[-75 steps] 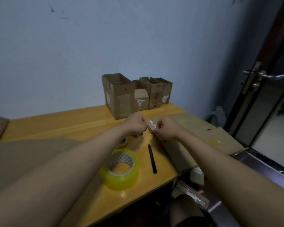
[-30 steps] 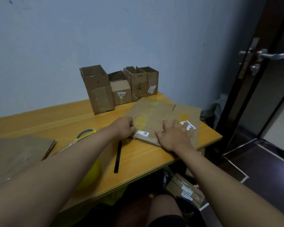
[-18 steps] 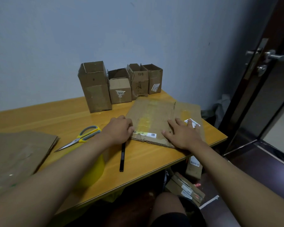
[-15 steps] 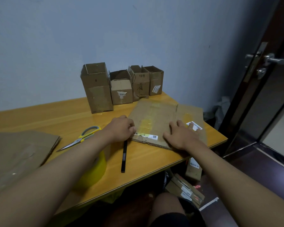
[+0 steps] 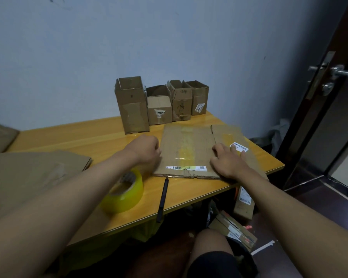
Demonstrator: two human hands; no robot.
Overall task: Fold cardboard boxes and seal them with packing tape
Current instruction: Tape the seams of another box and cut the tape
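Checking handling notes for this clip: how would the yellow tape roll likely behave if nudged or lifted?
The tape roll lies flat on its side on the table, so a nudge would probably slide it, not roll it. Its thick winding suggests some heft. The open core should give fingers an easy hold.

Flattened box on table, right hand flat atop, left hand at edge

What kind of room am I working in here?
Likely a small home or back-room packing corner: a wooden table against a bare wall, open cardboard boxes, a tape roll, and a door alongside.
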